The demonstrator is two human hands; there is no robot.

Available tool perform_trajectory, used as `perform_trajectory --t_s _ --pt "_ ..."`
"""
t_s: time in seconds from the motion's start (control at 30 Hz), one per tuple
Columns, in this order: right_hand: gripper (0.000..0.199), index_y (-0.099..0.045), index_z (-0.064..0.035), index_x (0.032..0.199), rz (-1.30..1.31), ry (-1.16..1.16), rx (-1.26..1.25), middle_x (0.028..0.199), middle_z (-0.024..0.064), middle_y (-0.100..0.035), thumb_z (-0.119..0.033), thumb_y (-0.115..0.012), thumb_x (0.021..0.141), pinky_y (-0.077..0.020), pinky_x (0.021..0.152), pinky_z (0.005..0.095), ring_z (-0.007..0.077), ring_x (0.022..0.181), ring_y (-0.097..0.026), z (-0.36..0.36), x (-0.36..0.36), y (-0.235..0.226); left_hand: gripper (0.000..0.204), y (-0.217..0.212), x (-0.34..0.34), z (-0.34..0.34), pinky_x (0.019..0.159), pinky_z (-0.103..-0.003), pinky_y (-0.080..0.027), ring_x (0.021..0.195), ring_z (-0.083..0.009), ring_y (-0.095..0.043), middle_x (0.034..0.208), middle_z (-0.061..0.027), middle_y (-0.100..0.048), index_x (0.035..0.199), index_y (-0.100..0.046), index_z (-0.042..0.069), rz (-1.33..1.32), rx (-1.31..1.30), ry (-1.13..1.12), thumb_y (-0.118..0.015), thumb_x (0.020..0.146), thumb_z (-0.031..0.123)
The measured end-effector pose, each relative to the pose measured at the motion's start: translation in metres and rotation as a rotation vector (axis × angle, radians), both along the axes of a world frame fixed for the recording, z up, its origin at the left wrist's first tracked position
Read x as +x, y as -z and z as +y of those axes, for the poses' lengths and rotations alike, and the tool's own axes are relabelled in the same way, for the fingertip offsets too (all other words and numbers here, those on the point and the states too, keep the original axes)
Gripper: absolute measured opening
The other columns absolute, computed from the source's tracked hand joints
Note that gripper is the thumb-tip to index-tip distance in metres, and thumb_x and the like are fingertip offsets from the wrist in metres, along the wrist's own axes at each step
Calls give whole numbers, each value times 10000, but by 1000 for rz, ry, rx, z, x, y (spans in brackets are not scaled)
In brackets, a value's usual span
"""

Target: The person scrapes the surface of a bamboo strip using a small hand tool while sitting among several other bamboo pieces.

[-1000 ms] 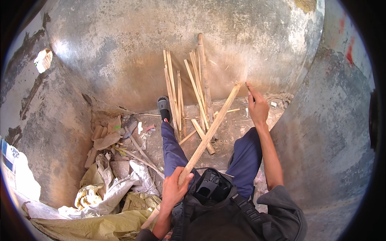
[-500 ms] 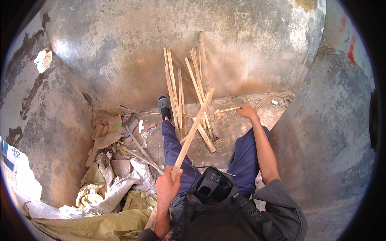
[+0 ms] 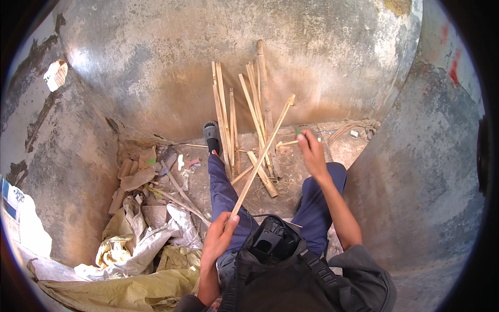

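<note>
My left hand [image 3: 219, 235] is closed round the lower end of a long split-bamboo strip [image 3: 263, 153]. The strip slants up and away to the right, with its far end raised in front of the wall. My right hand [image 3: 313, 156] is lifted above my right knee, its fingers bent together. Something small and green [image 3: 299, 133] shows at its fingertips, too little visible to name. Just beyond the fingers is a short pale stick [image 3: 287, 143]. Several bamboo strips [image 3: 223, 114] lean on the wall ahead, and a thicker bamboo piece [image 3: 263, 177] lies between my legs.
A curved, stained concrete wall [image 3: 171, 62] surrounds me. Crumpled sacks [image 3: 140, 249], broken bricks and sticks are heaped at the left. A coil of thin strands [image 3: 351, 127] lies by the right wall. My left shoe [image 3: 212, 136] rests beside the leaning strips.
My right hand has risen and drawn back towards me from the short stick, and green now shows at its fingertips. The strip in my left hand has swung right at its far end.
</note>
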State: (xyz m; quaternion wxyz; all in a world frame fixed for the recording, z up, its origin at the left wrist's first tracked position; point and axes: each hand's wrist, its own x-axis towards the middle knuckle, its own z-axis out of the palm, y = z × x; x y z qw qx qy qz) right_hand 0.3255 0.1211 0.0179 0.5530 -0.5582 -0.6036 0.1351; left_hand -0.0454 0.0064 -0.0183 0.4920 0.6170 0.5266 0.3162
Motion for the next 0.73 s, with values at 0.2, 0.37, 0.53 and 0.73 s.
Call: perform_trajectory --t_s 0.2,0.37,0.53,0.73 --pt "284 -702 -23 1166 -243 -184 91 925 167 -730 -300 -690 1103 -557 696 444 359 782 -735 -70 -61 -11 267 -21 24 1 633 -324 -403 708 -76 -478 760 10 -572 1131 -707 18 -86 52 68 -683 1145 284" --pt "275 -718 -44 1149 -292 -219 131 970 140 -758 -307 -736 1074 -578 667 436 367 781 -755 -86 -79 3 214 -33 39 -1 637 -278 -394 726 -43 -476 790 38 -597 1163 -700 10 -199 47 41 -709 1132 221" --pt "269 -729 -54 1132 -371 -274 149 950 124 -743 -310 -757 1054 -587 662 438 347 766 -761 -95 -89 2 197 -37 42 -2 655 -246 -420 759 -22 -526 837 32 -670 1199 -699 -1 -247 155 -26 -748 1107 166" --pt "282 -743 -72 1126 -461 -317 193 944 103 -744 -336 -780 1035 -596 657 430 328 752 -763 -102 -97 -3 222 -35 45 0 707 -237 -481 823 -26 -599 904 -27 -761 1231 -707 -2 -235 294 -39 -769 1095 163"
